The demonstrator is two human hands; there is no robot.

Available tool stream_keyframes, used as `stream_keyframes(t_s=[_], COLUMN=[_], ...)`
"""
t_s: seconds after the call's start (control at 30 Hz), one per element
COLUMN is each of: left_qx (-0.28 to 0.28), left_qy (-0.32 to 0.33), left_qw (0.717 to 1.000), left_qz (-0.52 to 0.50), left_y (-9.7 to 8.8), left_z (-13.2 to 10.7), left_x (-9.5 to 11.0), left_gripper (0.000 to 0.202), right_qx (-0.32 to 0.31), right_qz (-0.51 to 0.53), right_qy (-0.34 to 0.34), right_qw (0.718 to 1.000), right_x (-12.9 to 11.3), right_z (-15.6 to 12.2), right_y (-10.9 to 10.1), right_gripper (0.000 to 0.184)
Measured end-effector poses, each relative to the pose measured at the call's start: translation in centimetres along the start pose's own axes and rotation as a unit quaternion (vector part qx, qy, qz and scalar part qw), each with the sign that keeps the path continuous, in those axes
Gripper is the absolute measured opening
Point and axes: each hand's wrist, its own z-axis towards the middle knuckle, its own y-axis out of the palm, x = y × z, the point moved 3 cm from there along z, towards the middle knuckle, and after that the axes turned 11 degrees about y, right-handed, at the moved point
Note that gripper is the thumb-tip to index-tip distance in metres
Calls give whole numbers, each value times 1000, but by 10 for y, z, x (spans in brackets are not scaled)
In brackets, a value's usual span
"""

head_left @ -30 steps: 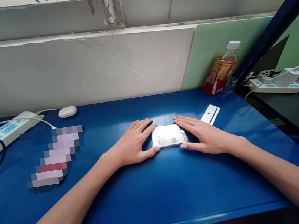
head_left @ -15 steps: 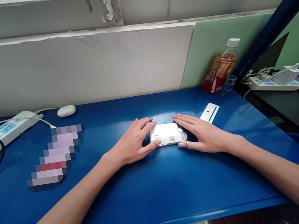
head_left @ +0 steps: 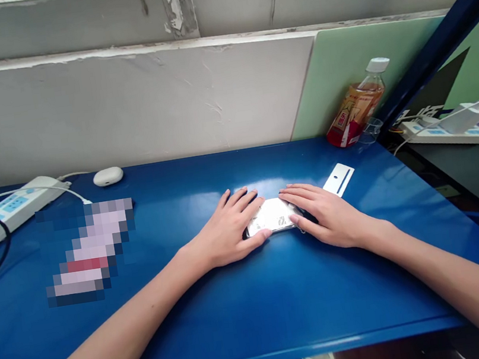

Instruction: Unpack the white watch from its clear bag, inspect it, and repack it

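A flat white packet in shiny clear plastic (head_left: 275, 215) lies on the blue table (head_left: 262, 302), between my two hands. My left hand (head_left: 234, 228) rests over its left end. The fingers are spread at the far side and the thumb touches the near edge. At the right end is my right hand (head_left: 328, 211), its fingers stretched along the far side and its thumb on the near right corner. Both hands are open and touch the packet, whose ends they partly hide. Just behind my right hand lies a white slotted card (head_left: 339, 180).
At the left are a power strip (head_left: 22, 203), a white earbud case (head_left: 108, 176) and a blurred-out phone-like object (head_left: 100, 242) with a cable. A drink bottle (head_left: 357, 108) leans at the back right. Another power strip (head_left: 448, 132) sits beyond the table's right edge.
My left hand has shifted right, further over the packet, with its fingers more spread. My right thumb has moved up onto the packet's corner. The view has shifted slightly.
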Motion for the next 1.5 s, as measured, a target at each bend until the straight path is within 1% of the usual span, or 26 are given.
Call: stream_keyframes(t_s=[0.2,0.4,0.63,0.87,0.93,1.07,1.2,1.33,1.5], left_qx=[17,22,25,28,27,15,18,22,14], left_qy=[7,6,9,9,8,6,2,0,-13], left_qw=[1000,1000,1000,1000,1000,1000,1000,1000,1000], left_qz=[5,8,2,-1,4,14,9,4,5], left_y=[0,2,1,1,1,3,2,1,-1], left_z=[0,1,1,2,2,2,2,1,-2], left_x=[-1,-2,-2,-1,-1,-1,-2,-4,-6], left_gripper=[62,68,67,61,61,62,66,65,66], right_qx=[40,53,48,31,28,26,33,38,45], right_qz=[-5,-8,-23,-63,-55,-15,5,-13,-10], right_qy=[-6,-31,-40,-45,-34,15,7,-11,-24], right_qw=[999,998,998,997,998,999,999,999,999], right_x=[-3,-2,-4,-4,-4,2,8,11,7], right_z=[1,1,1,1,2,3,3,4,4], right_y=[0,0,0,6,6,4,3,2,1], right_gripper=[39,37,36,44,45,46,50,44,35])
